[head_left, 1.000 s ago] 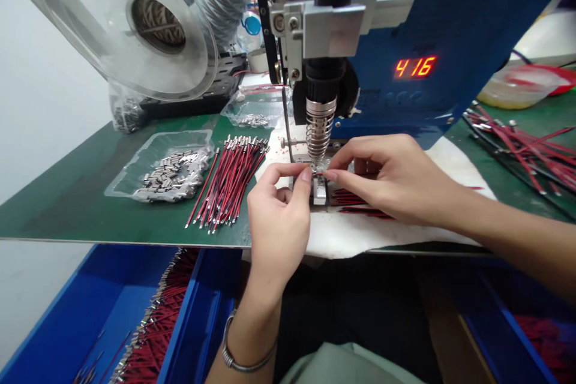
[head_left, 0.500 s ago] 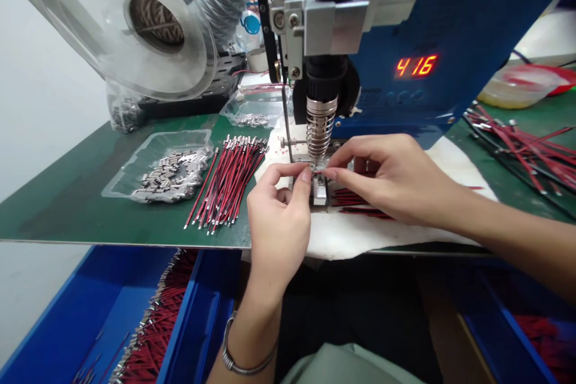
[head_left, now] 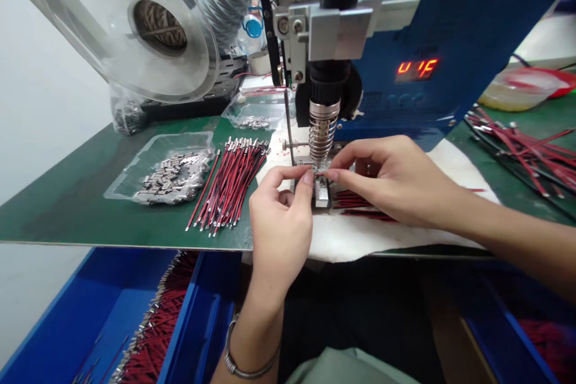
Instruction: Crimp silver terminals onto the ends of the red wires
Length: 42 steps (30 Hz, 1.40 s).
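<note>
Under the tip of a soldering machine (head_left: 324,126), both my hands meet at a small metal fixture (head_left: 321,195). My left hand (head_left: 283,210) pinches thumb against forefinger on the fixture's left side; whatever sits between them is too small to make out. From the right, my right hand (head_left: 382,177) pinches what looks like a thin red wire (head_left: 321,174) close below the tip. Red and black wires (head_left: 360,200) lie on white cloth (head_left: 355,239) beneath my right hand.
Left of my hands lies a bundle of red-black wires (head_left: 234,183) with metal ends. Beyond it, a clear tray (head_left: 117,189) holds small metal parts. Below the table edge stands a blue bin (head_left: 103,288) of wires. A clear round hood (head_left: 103,30) hangs at upper left.
The whole view has shifted slightly down and right. Both hands keep their pinch at the fixture, with no clear movement relative to it. The red display reads differently.
</note>
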Motion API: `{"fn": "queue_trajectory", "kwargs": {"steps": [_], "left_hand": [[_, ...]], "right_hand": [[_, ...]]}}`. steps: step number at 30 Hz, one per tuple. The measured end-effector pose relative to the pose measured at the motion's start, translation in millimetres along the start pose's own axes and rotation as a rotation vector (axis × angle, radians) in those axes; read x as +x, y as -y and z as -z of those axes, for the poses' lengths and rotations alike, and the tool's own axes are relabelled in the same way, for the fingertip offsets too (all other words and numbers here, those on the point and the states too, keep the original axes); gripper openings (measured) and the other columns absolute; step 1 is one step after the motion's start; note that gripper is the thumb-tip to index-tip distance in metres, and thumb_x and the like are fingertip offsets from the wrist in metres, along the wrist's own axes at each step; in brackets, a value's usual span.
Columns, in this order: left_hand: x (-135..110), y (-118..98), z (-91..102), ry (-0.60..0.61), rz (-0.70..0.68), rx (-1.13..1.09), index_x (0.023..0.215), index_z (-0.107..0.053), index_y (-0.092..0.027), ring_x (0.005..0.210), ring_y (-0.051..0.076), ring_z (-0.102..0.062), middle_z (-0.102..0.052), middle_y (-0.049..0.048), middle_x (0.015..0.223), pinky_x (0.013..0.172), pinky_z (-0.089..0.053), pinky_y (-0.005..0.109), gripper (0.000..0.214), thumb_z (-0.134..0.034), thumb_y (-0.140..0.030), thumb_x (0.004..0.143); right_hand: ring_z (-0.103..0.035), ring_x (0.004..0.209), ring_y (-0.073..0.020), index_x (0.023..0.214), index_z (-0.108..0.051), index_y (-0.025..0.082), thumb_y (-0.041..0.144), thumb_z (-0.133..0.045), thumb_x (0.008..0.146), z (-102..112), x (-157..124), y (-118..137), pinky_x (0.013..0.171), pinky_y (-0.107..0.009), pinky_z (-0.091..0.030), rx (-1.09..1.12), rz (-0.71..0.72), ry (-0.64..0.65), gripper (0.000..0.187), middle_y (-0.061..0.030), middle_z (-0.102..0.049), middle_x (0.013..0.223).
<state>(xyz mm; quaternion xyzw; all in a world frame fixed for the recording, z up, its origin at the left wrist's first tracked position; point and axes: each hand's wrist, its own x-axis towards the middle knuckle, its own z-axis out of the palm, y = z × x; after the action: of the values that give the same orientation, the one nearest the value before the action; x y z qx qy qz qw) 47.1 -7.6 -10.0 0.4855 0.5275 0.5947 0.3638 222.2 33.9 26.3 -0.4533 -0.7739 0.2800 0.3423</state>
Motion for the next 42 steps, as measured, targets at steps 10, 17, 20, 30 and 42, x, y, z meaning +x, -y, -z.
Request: {"fn": "queue_trajectory", "kwargs": {"steps": [10, 17, 20, 30, 42], "left_hand": [[-0.6, -0.4, 0.9, 0.008, -0.005, 0.003, 0.093, -0.077, -0.019, 0.054, 0.012, -0.057, -0.057, -0.0028, 0.062, 0.05, -0.044, 0.02, 0.007, -0.078, -0.026, 0.095], [-2.1, -1.8, 1.2, 0.002, 0.002, 0.003, 0.093, -0.078, -0.019, 0.055, 0.012, -0.057, -0.057, -0.003, 0.061, 0.05, -0.043, 0.02, 0.007, -0.078, -0.026, 0.095], [-2.6, -2.8, 1.2, 0.001, 0.002, 0.001, 0.093, -0.078, -0.018, 0.054, 0.012, -0.057, -0.059, -0.002, 0.062, 0.049, -0.042, 0.021, 0.008, -0.078, -0.026, 0.095], [-1.3, -1.3, 1.3, 0.004, 0.008, 0.007, 0.095, -0.079, -0.018, 0.054, 0.012, -0.057, -0.063, -0.0007, 0.066, 0.05, -0.043, 0.021, 0.01, -0.079, -0.028, 0.095], [-1.7, -2.3, 1.2, -0.004, 0.005, 0.02, 0.094, -0.08, -0.018, 0.054, 0.013, -0.056, -0.058, -0.0023, 0.061, 0.049, -0.042, 0.021, 0.009, -0.078, -0.027, 0.095]], "right_hand": [[-0.042, 0.041, -0.0124, 0.081, -0.08, 0.021, 0.034, -0.074, 0.096, 0.3, 0.4, 1.7, 0.049, -0.031, -0.032, 0.004, -0.035, 0.011, 0.02, 0.0048, -0.055, 0.046], [-0.041, 0.043, -0.0132, 0.079, -0.08, 0.021, 0.036, -0.074, 0.094, 1.1, -0.2, 2.9, 0.048, -0.032, -0.031, 0.012, -0.038, 0.009, 0.021, 0.0042, -0.054, 0.046], [-0.041, 0.043, -0.0137, 0.081, -0.08, 0.022, 0.037, -0.074, 0.095, 1.6, -0.5, 2.4, 0.049, -0.032, -0.032, 0.009, -0.036, 0.016, 0.021, 0.0042, -0.055, 0.046], [-0.044, 0.042, -0.0128, 0.082, -0.08, 0.022, 0.038, -0.076, 0.098, 1.6, -1.1, 1.4, 0.05, -0.031, -0.036, -0.008, -0.034, 0.019, 0.022, 0.005, -0.056, 0.049], [-0.045, 0.041, -0.0125, 0.082, -0.081, 0.021, 0.034, -0.08, 0.097, 0.8, -0.9, 2.1, 0.049, -0.031, -0.036, 0.01, -0.041, 0.013, 0.02, 0.005, -0.058, 0.049]]}}
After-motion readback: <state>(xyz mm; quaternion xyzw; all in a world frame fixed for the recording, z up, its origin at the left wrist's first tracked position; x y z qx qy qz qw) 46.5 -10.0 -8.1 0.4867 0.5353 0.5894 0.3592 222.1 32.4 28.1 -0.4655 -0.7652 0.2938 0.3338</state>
